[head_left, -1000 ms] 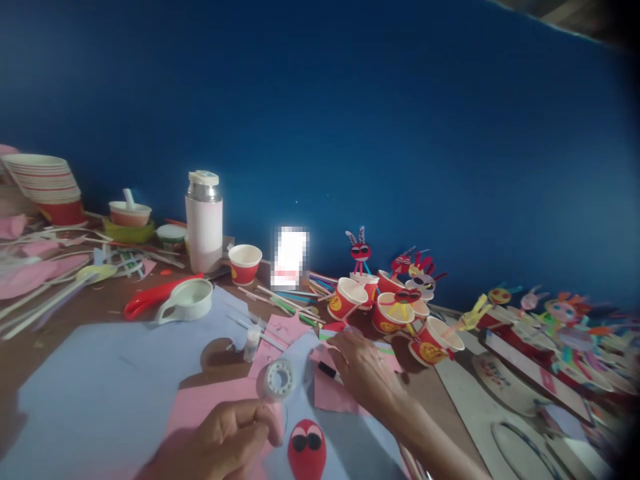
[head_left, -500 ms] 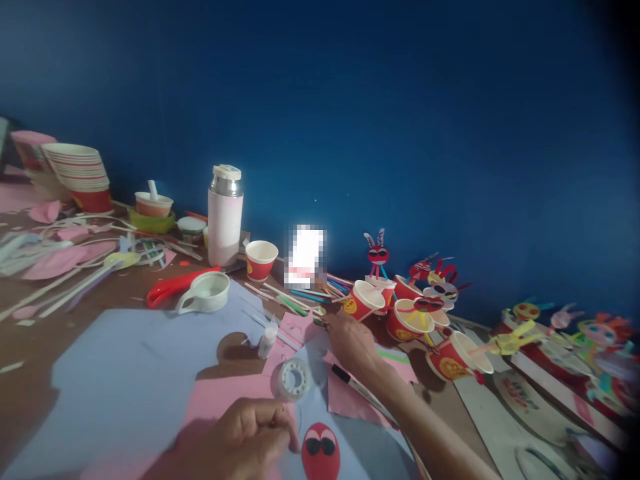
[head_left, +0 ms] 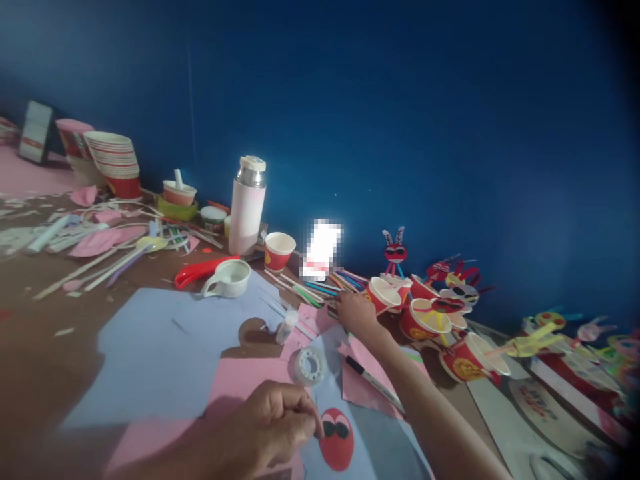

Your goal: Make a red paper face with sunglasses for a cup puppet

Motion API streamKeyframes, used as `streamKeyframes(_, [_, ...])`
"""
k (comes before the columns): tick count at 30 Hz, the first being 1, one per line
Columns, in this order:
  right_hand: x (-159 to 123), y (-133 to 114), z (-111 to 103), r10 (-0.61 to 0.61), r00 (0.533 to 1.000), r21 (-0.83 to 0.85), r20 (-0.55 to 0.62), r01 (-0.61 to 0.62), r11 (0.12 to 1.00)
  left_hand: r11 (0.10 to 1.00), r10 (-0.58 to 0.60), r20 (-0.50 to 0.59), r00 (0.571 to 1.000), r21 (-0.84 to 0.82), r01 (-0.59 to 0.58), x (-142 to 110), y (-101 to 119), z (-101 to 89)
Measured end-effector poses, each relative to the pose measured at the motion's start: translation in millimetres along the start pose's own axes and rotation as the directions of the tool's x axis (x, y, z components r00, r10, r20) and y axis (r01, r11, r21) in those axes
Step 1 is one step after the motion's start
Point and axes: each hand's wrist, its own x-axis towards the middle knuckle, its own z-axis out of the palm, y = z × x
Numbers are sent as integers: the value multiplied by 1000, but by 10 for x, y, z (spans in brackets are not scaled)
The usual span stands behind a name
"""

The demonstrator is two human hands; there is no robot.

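Note:
My left hand (head_left: 283, 427) is closed, its thumb and fingers pressed together beside a red paper oval (head_left: 337, 445) with pink-lidded black eyes. Whatever it pinches is too small to make out. My right hand (head_left: 357, 317) reaches forward to the near ends of the coloured paper sticks (head_left: 320, 288), close to a red paper cup (head_left: 384, 293). Its fingertips are largely hidden. Below that wrist lies a black-capped marker (head_left: 375, 383) on pink paper (head_left: 353, 387). A roll of clear tape (head_left: 310, 365) and a small clear bottle (head_left: 287, 327) are between the hands.
A white cup with a handle (head_left: 233, 279), red-handled tool (head_left: 203, 271), thermos (head_left: 247, 207) and paper cup (head_left: 280, 251) stand further back. A blurred bright rectangle (head_left: 323, 250) leans near the blue wall. Cups with paper figures (head_left: 475, 359) crowd the right; paper strips (head_left: 120, 267) litter the left.
The view has swung left, so things sit further right. My right hand has moved forward from the pink paper to the sticks, uncovering the marker. My left hand stays closed near the red oval.

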Motion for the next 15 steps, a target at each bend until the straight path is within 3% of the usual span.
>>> streamKeyframes(8, [135, 86, -60, 70, 993, 149, 91, -83, 985, 999, 50, 72, 996, -1, -50, -25, 47, 10])
streamKeyframes(15, [-72, 18, -108, 130, 985, 343, -111, -85, 935, 998, 59, 117, 991, 9, -60, -29, 15, -11])
